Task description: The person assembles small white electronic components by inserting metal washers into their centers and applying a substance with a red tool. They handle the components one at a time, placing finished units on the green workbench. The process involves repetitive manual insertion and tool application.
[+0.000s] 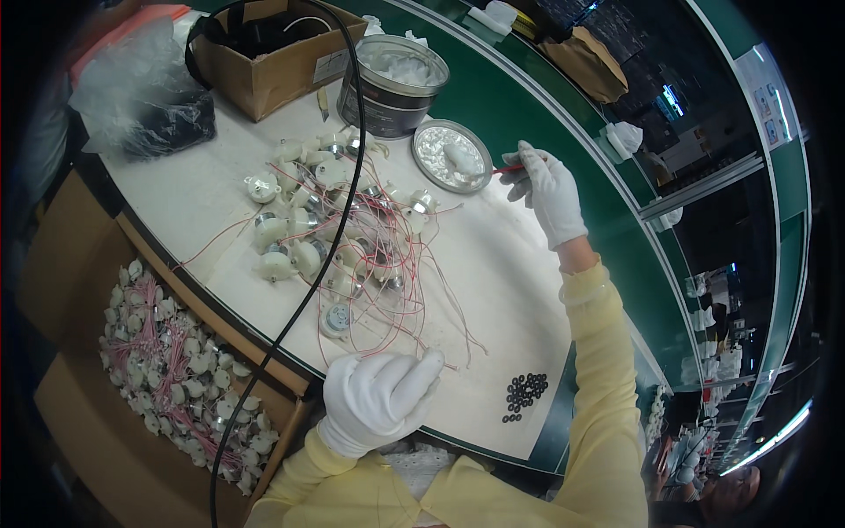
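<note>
My right hand (549, 195), in a white glove, pinches a thin red stick (507, 169) at the right edge of a round metal lid (420, 169). White paste (459, 158) is smeared over the lid, with a thicker lump near its middle. My left hand (377, 400), also gloved, is closed at the near edge of the table; whatever its fingers hold is hidden. Beyond it lies a heap of small white and silver motors (304, 220) with tangled red and white wires (400, 264). One motor (335, 320) shows its round metal face close to my left hand.
Several black rings (525, 393) lie at the table's near right. A large tin (387, 110) stands behind the lid, beside a cardboard box (273, 75) and a plastic bag (141, 97). Lower left, an open carton (75, 290) holds many wired motors (176, 370). A black cable (304, 304) crosses the view.
</note>
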A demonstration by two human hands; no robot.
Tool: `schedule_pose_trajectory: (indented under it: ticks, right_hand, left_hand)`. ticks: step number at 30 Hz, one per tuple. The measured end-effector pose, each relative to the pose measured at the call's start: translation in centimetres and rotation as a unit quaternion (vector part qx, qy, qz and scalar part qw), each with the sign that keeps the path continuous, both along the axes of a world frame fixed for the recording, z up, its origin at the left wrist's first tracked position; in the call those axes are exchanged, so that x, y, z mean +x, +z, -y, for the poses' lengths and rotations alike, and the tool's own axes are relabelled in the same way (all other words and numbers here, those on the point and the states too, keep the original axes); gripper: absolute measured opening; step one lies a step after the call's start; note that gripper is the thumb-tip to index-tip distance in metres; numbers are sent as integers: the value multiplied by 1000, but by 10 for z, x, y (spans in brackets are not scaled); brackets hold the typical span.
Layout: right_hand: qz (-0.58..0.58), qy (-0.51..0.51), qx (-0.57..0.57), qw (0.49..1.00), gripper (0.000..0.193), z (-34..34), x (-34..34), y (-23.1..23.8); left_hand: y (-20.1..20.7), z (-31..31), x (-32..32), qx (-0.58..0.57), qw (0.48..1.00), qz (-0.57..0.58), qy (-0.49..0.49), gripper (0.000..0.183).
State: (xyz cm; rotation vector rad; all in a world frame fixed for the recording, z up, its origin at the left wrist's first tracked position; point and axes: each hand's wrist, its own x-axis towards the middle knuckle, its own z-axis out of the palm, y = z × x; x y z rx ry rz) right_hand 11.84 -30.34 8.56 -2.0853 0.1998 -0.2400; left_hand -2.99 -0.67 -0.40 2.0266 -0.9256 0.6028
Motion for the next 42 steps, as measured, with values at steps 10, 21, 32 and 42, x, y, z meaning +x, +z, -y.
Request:
schedule_pose_trajectory:
  ticks: [10, 21, 32, 42]
  right_hand:
    - [-20, -23, -5, 1000, 37, -11, 5, 0]
    - [40, -68, 178, 981, 41, 51, -141, 81]
    - [41, -374, 12, 926, 36, 115, -365, 63]
    - [2, -306, 62, 950, 30, 131, -338, 25]
  left_hand:
    - [0, -3, -3, -3, 1000, -13, -7, 43]
    - [1, 1, -6, 41, 999, 16, 10, 38]
    - [-30, -4, -16, 38, 996, 52, 61, 26]
    - [-34, 1, -16, -18, 996, 63, 64, 28]
